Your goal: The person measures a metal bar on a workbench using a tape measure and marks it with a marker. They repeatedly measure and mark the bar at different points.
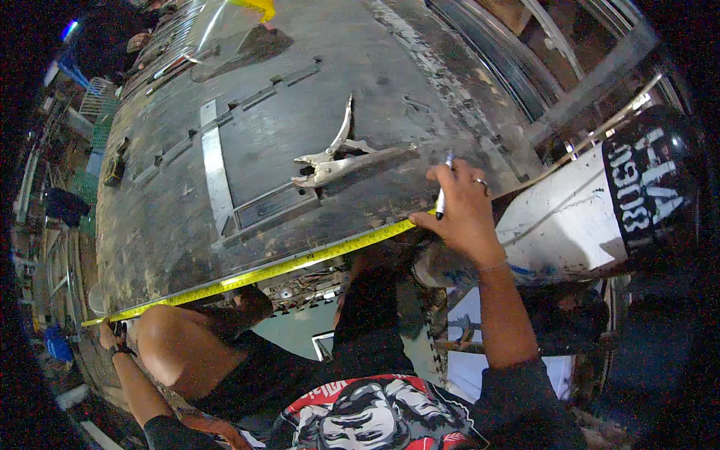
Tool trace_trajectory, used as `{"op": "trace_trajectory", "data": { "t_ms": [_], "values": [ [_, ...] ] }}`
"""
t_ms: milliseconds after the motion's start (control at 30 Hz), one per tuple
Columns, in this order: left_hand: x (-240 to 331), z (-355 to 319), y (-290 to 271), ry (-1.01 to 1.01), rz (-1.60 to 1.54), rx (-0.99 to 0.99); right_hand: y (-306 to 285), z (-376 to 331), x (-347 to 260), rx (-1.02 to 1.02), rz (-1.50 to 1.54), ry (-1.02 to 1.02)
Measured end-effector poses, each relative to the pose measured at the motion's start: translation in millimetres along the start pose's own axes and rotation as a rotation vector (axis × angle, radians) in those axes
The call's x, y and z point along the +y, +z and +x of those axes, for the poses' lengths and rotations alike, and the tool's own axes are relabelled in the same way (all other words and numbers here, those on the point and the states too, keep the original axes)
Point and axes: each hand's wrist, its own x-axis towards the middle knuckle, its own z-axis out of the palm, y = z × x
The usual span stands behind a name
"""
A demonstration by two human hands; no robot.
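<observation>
A yellow measuring tape (300, 264) is stretched along the near edge of the dark metal-topped table (262, 146), beside a thin metal strip. At its left end, my left hand (111, 337) is closed on the tape, though its fingers show only small. My right hand (466, 214) grips a white marker pen (440, 201) upright, with the thumb resting at the tape's right end. Between the hands, farther in on the table, lie locking pliers (345, 163) with their handles spread. A flat pale metal strip (214, 161) lies left of them.
A large white-and-black gas cylinder (562, 214) lies close beyond my right hand. A small black-and-yellow object (115, 169) sits at the table's left edge. Long metal rods (169, 45) and a yellow item (259, 7) are at the far end, near another person (136, 43).
</observation>
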Motion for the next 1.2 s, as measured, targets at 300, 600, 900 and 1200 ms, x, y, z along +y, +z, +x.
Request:
{"op": "trace_trajectory", "data": {
  "t_ms": [300,600,900,1200],
  "values": [
    [11.4,-5.0,20.4,0.122,-0.029,0.187,3.0,5.1,3.4,0.008,-0.015,0.024],
    [20.9,-19.7,36.0,0.153,-0.017,0.223,8.3,4.8,5.8,0.036,-0.049,0.018],
    [2.0,-66.8,37.3,0.403,-0.06,-0.089,8.6,3.5,5.0,0.073,-0.023,0.009],
    [11.8,-2.4,23.0,0.077,-0.003,0.292,7.1,2.3,6.3,0.05,0.008,0.017]
  ]
}}
